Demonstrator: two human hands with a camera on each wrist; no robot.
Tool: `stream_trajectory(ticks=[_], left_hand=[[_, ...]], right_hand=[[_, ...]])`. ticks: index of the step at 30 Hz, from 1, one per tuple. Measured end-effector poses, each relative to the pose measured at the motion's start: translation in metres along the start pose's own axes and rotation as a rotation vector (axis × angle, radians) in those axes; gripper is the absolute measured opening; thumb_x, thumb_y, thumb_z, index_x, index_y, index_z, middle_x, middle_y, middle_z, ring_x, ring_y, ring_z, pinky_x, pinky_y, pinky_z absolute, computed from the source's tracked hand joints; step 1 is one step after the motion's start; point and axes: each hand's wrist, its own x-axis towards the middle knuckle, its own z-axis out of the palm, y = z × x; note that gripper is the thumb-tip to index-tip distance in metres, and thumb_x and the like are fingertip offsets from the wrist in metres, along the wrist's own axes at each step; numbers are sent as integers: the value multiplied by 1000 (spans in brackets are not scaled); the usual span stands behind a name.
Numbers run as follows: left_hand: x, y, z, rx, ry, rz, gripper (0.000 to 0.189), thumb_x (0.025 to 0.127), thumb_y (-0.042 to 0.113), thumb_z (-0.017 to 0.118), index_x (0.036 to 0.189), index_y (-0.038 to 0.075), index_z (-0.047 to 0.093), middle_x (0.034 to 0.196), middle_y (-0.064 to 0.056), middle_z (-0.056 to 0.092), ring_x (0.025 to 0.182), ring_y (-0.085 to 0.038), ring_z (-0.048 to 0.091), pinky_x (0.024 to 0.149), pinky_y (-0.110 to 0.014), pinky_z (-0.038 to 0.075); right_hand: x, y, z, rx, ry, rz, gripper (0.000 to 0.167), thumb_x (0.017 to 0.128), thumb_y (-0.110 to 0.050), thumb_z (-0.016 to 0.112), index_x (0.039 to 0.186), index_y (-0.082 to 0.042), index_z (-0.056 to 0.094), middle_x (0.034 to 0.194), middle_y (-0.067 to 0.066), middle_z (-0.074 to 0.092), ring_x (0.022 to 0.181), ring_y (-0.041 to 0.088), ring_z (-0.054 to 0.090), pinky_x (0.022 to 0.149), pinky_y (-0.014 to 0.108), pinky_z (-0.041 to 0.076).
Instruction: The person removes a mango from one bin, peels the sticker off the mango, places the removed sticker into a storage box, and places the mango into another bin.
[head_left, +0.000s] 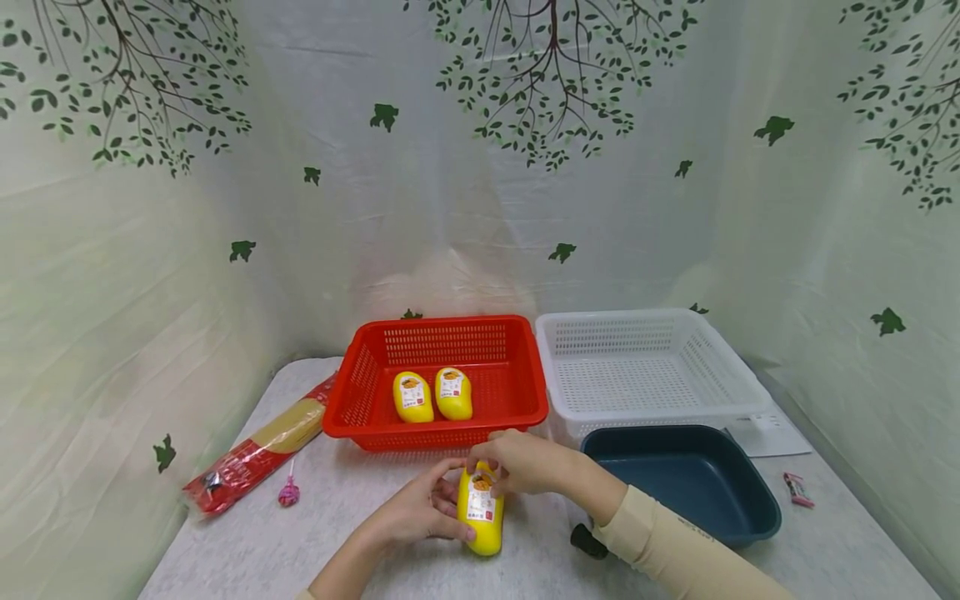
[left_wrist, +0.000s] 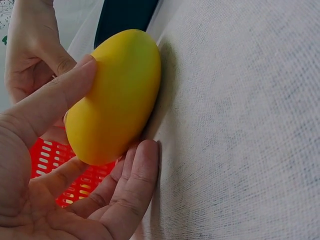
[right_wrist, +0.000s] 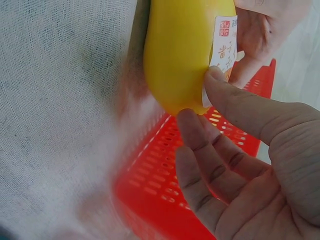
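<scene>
A smooth yellow oblong item [head_left: 485, 537] with a white printed label is between both hands at the front middle of the table. My left hand [head_left: 420, 510] grips its left side; in the left wrist view the thumb presses one face of the yellow item [left_wrist: 122, 95] and the fingertips sit at its lower edge. My right hand [head_left: 525, 461] pinches its far end. In the right wrist view that thumb lies on the label [right_wrist: 225, 42], with fingertips at the end of the item. Two similar yellow items [head_left: 413, 397] lie in the red basket [head_left: 450, 437] behind.
A white basket [head_left: 660, 414] stands beside the red one. In front of it is a dark blue basin [head_left: 675, 483], with a black object [head_left: 588, 542] by the right sleeve. At left lie a red-and-clear noodle pack [head_left: 258, 454] and a lollipop [head_left: 288, 493]; a small red-wrapped candy [head_left: 798, 490] lies far right.
</scene>
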Motion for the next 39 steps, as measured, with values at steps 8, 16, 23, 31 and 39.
stream_trajectory(ticks=[8, 16, 23, 31, 39], left_hand=[[2, 0, -1, 2, 0, -9, 95, 81, 16, 96, 160, 17, 44, 117, -11, 65, 96, -22, 66, 83, -35, 66], [1, 1, 0, -10, 7, -11, 96, 80, 17, 96, 160, 17, 44, 116, -12, 64, 97, -23, 65, 82, -34, 65], [1, 4, -1, -6, 2, -5, 94, 80, 15, 96, 159, 18, 45, 116, -12, 63, 95, -23, 65, 82, -35, 65], [1, 2, 0, -5, -6, 0, 96, 81, 14, 96, 161, 17, 43, 116, -12, 64, 95, -23, 65, 81, -35, 65], [-1, 4, 0, -7, -9, 4, 96, 80, 13, 96, 161, 17, 44, 117, -12, 64, 96, -23, 64, 81, -35, 65]], right_hand=[[-1, 1, 0, -3, 20, -1, 38, 88, -24, 89, 123, -28, 74, 103, -11, 72, 84, 3, 62, 81, 14, 58], [-1, 1, -2, -2, 36, -10, 36, 87, -25, 90, 122, -26, 77, 99, -10, 72, 80, 4, 61, 77, 13, 57], [-1, 3, -4, 5, 33, -13, 34, 87, -26, 90, 118, -28, 75, 97, -11, 71, 80, 3, 62, 77, 13, 57], [0, 3, -2, 1, 23, -23, 35, 87, -24, 90, 118, -27, 73, 95, -10, 69, 80, 3, 61, 76, 13, 56], [3, 5, -2, 32, 4, -35, 32, 87, -21, 90, 112, -26, 70, 96, -8, 68, 81, 5, 62, 76, 13, 56]])
